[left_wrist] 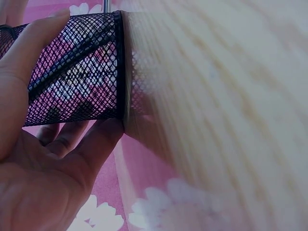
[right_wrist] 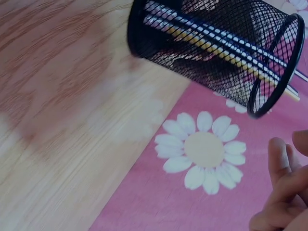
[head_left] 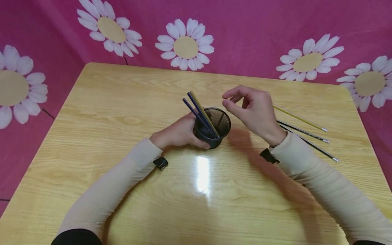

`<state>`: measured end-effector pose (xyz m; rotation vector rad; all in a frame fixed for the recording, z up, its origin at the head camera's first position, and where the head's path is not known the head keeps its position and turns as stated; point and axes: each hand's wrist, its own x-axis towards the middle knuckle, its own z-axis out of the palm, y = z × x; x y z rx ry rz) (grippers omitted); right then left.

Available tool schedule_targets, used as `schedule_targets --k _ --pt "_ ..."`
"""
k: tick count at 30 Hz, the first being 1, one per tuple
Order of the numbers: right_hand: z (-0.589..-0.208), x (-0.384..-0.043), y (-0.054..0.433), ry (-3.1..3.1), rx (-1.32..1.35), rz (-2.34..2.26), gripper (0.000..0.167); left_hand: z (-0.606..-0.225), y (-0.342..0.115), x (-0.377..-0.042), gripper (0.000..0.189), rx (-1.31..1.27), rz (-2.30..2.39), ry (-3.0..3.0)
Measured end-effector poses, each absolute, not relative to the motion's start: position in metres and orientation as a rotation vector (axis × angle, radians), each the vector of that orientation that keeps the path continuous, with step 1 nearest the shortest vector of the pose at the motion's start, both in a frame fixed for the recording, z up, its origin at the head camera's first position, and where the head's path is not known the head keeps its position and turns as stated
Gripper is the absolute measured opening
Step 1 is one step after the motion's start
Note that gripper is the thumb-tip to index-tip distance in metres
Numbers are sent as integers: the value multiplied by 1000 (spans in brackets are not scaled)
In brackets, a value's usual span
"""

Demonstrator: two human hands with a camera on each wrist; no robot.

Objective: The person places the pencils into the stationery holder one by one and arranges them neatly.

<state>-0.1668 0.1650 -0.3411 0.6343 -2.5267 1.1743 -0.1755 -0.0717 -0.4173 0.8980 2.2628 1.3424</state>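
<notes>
A black mesh pencil cup (head_left: 224, 123) stands on the table, its mesh wall (left_wrist: 79, 103) close up in the left wrist view. My left hand (head_left: 183, 131) grips the cup from its left side, thumb and fingers around it. Two dark blue pencils (head_left: 190, 106) and a yellow pencil (head_left: 196, 99) lean inside the cup towards the upper left. To the right of the cup, my right hand (head_left: 255, 110) is raised with loosely bent fingers and nothing between them. The right wrist view shows its fingers (right_wrist: 278, 159) apart from the cup's rim (right_wrist: 293, 57).
On the table's right side lie a yellow pencil (head_left: 301, 118) and two black pencils (head_left: 309, 133) with white ends, partly hidden behind the right wrist. The wooden table (head_left: 122, 88) reaches to a pink cloth backdrop (head_left: 245, 37) with white flowers.
</notes>
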Motion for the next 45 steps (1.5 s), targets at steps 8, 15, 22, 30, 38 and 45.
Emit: schedule_targets --k 8,15,22,30,38,45 --pt "-346 -162 195 -2569 552 1114 6 -416 -71 -177 102 846 1289 2306" --pt "-355 -154 224 -2647 502 1017 5 -417 -72 -175 103 837 1275 2314" --pt "-363 -148 250 -2698 459 934 7 -417 -70 -175 102 829 1291 2297" --pt "-367 -140 277 -2793 385 842 9 -417 -70 -175 102 829 1277 2311" --pt "-380 -136 305 -2873 379 640 12 -416 -71 -173 101 822 1283 2308" --pt "-387 -132 327 -2936 352 508 16 -414 -70 -173 98 846 1303 2302"
